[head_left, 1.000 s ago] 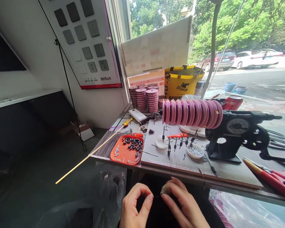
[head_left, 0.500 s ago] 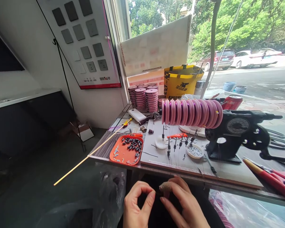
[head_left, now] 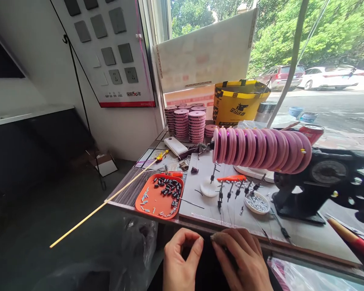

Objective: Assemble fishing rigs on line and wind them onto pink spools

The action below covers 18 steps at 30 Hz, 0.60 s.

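While both your hands hover low in front of the table, nearer you than the orange tray (head_left: 147, 202) and to its right, their fingertips face each other across a narrow gap. Your left hand (head_left: 183, 258) is upright, its index finger arched down to meet the thumb in a closed ring; whether a small thing is pinched there, you cannot tell from this view. Your right hand (head_left: 244, 258) leans inward with its back up, fingers curled together and thumb beneath the index finger; whether those tips touch or grip anything is too dark to tell. The tray sits at the table's near edge, holding black pieces (head_left: 172, 188) and small pale tubes (head_left: 144, 195). Left of it, a thin yellow stick (head_left: 87, 217) slants out past the edge; right of it are a white bowl of beads (head_left: 257, 203) and, beyond that, a black winder (head_left: 297, 206). Behind it stand stacks of pink spools (head_left: 197, 126)
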### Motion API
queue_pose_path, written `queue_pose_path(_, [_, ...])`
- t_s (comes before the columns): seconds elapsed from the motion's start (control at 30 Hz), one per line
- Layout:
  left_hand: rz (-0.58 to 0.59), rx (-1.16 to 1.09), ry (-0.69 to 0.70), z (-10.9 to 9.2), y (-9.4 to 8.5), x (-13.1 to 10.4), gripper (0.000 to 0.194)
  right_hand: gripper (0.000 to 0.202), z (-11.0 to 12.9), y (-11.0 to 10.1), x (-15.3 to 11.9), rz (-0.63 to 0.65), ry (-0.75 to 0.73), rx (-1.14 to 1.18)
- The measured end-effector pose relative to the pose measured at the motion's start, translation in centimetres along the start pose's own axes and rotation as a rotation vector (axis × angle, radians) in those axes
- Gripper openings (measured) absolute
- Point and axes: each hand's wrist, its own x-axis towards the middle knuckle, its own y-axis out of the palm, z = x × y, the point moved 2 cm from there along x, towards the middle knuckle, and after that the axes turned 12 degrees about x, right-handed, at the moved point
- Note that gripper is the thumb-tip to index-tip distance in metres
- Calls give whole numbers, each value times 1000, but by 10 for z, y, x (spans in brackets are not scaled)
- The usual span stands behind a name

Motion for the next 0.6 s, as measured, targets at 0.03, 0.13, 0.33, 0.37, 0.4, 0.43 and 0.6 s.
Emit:
queue_pose_path(0.03, [-2, -7, -12, 1, 2, 2, 21, 7, -2, 2, 0, -2, 8, -6])
queue_pose_path(0.13, [-16, -7, -41, 3, 5, 8, 20, 8, -7, 10, 0, -35, 57, -23])
queue_pose_path(0.33, [-16, 20, -77, 10, 13, 17, 24, 22, -12, 17, 3, -134, 147, -90])
queue_pose_path(0.37, [-18, 20, -86, 12, 14, 18, 25, 22, -13, 16, 5, -138, 158, -103])
queue_pose_path(0.4, [-21, 15, -91, 15, 16, 19, 25, 21, -13, 16, 7, -145, 165, -118])
queue_pose_path(0.43, [-26, 7, -91, 17, 17, 19, 25, 20, -14, 16, 9, -154, 168, -135])
queue_pose_path(0.6, [-106, -27, -67, 36, 21, 15, 30, 22, -16, 17, 14, -193, 183, -198])
